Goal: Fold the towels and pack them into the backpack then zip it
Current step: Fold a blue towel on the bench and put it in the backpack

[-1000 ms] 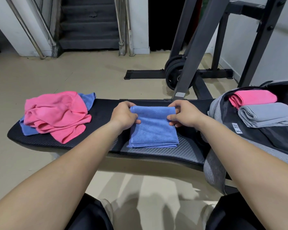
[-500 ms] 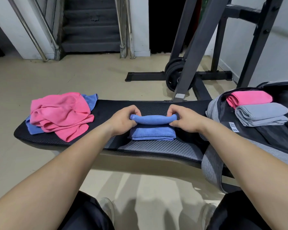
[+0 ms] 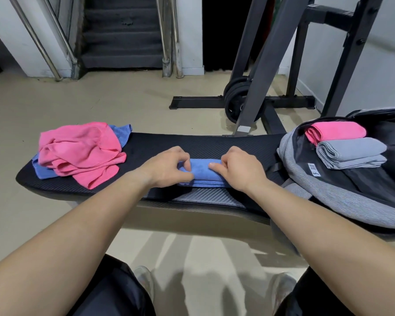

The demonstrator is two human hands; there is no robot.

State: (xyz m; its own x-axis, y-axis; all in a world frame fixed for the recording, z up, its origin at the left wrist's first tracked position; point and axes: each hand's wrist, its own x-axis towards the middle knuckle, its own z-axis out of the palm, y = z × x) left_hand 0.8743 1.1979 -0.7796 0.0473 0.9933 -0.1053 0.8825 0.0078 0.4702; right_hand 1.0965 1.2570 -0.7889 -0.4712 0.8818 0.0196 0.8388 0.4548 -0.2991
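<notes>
- The left hand [image 3: 169, 166] pinched the left end of the folded blue towel [image 3: 202, 173], fingers curled.
- The right hand [image 3: 237, 167] gripped its right end, thumb on top.
- That towel lay mid-way along the black bench [image 3: 192, 144].
- At the bench's left end, a loose pink towel [image 3: 78, 153] lay heaped over a second blue towel [image 3: 43, 172].
- On the right, the grey backpack [image 3: 306, 183] lay open, holding a folded pink towel [image 3: 338, 132] and, just beside it, a folded grey towel [image 3: 351, 153].

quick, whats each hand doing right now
left hand: closed, fingers curled on the left end of the folded blue towel on the bench.
right hand: closed, pinching the towel's right end.
</notes>
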